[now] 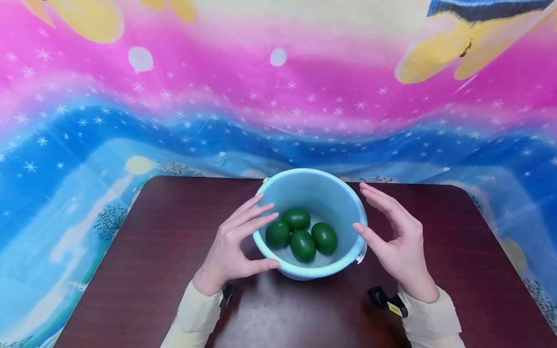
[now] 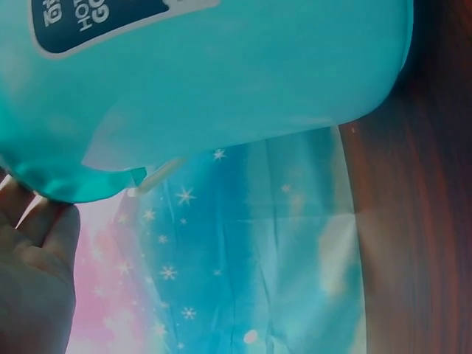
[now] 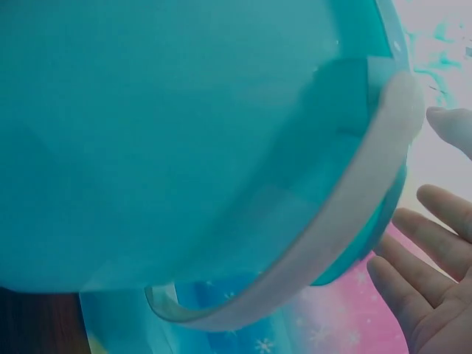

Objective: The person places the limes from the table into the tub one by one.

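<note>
A light blue bucket (image 1: 311, 271) stands on the table, with several smooth, dark green oval fruits (image 1: 302, 245), avocado-like, lying together at its bottom. At its left side is my left hand (image 1: 230, 241), thumb near the front rim and straight fingers reaching over the left rim. The left wrist view has the fingertips (image 2: 63, 228) against the bucket's edge. My right hand (image 1: 400, 237) is spread beside the right rim, its thumb tip at or very near the edge and its other fingers apart from the bucket. A pale handle (image 3: 317, 236) hangs down the bucket's side.
The dark reddish-brown table (image 1: 152, 270) has rounded far corners. Right behind it hangs a pink and blue cloth (image 1: 243, 111) with snowflakes. A small black wrist device (image 1: 383, 297) sits by the right sleeve (image 1: 431, 321).
</note>
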Motion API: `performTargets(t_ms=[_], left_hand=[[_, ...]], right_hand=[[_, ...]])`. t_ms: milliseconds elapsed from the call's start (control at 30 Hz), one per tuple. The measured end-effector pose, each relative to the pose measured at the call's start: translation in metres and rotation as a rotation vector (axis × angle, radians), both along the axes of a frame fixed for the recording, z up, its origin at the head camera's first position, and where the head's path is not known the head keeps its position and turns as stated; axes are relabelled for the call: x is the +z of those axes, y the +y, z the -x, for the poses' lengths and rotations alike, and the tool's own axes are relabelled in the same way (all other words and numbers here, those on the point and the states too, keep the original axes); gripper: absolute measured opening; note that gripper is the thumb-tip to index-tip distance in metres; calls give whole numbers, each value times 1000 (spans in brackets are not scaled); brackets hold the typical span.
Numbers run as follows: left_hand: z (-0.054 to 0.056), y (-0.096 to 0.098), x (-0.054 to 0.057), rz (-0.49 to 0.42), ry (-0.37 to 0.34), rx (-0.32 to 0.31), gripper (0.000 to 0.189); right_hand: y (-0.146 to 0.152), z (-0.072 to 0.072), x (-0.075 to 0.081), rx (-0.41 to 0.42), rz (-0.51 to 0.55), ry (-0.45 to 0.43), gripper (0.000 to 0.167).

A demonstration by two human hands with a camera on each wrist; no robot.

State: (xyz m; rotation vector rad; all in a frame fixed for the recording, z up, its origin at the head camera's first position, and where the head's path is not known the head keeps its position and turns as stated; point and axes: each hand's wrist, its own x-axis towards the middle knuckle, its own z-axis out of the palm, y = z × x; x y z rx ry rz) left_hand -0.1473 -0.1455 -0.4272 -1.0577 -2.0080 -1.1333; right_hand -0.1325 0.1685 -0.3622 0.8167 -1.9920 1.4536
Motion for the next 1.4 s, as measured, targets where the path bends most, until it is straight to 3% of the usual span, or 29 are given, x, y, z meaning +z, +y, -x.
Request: performTargets(t_ms=[200,433,867,1167,1400], left_hand=[[-1,-8,2,-2,-56,13,86],[7,-26,-3,-23,-73,132,81],[24,-47,-18,10,-140,202,71],[46,-64,-8,78,-180,268,67],[64,-67,-1,206,-169,433,66]], right_hand=[[9,5,0,-71,2,-22,51],[18,15,-4,-153,-23,-69,51],[48,52,-50,-269,-112,-179,61],[63,72,-52,-306,-148,-260,54],[73,86,-45,-352,-235,-234,50]])
